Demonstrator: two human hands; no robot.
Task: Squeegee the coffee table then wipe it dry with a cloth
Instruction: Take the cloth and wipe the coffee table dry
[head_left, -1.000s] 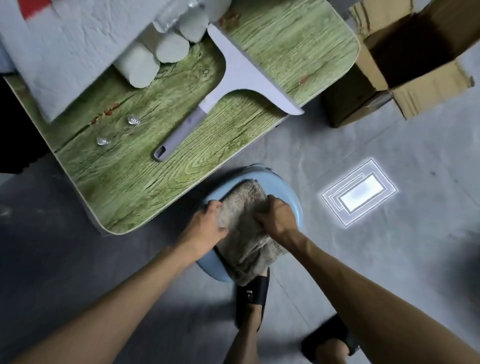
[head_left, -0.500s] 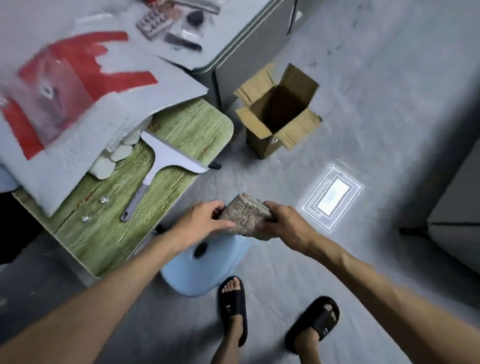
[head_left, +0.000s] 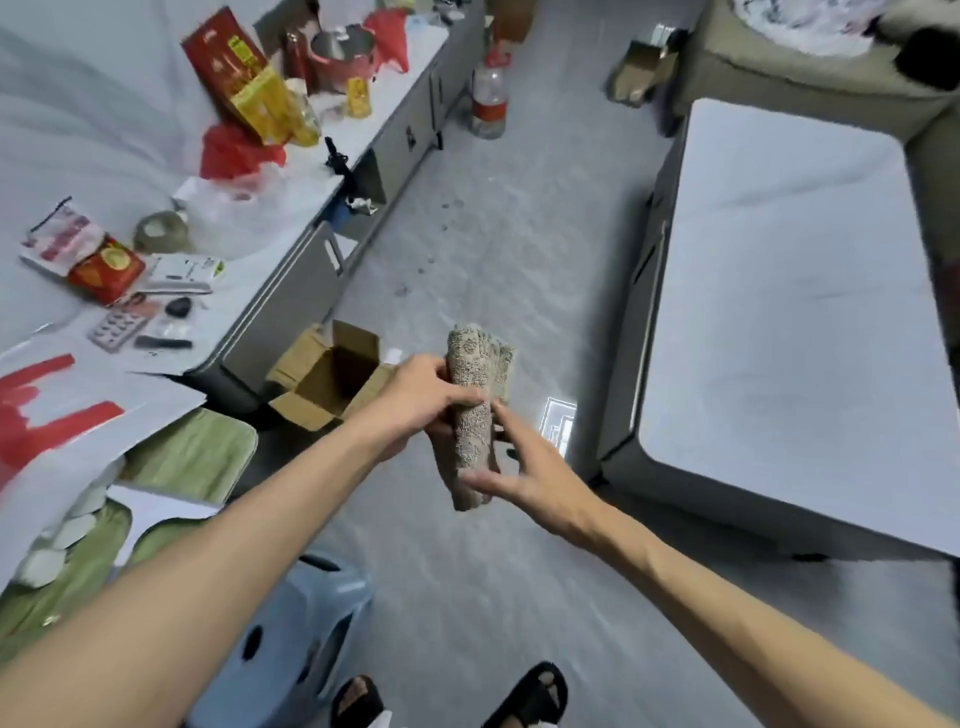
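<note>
A folded, speckled beige cloth (head_left: 475, 415) is held upright in the air in front of me. My left hand (head_left: 426, 402) grips its middle from the left. My right hand (head_left: 522, 470) has its fingers spread fairly straight and touches the cloth's lower end, with the thumb lying across it. The coffee table (head_left: 779, 322), with a white top and grey sides, stands to the right of both hands. The squeegee is not in view.
A small green wood-grain table (head_left: 192, 454) with white paper on it is at the lower left, with a blue stool (head_left: 291, 629) below my left arm. An open cardboard box (head_left: 332, 387) stands on the floor beside a long cluttered cabinet (head_left: 311, 176). A water bottle (head_left: 488, 98) stands farther off.
The cloth has come up off the blue stool and now stands upright. My right hand has loosened its grip and spread its fingers. My view has swung up toward the coffee table, losing the squeegee.
</note>
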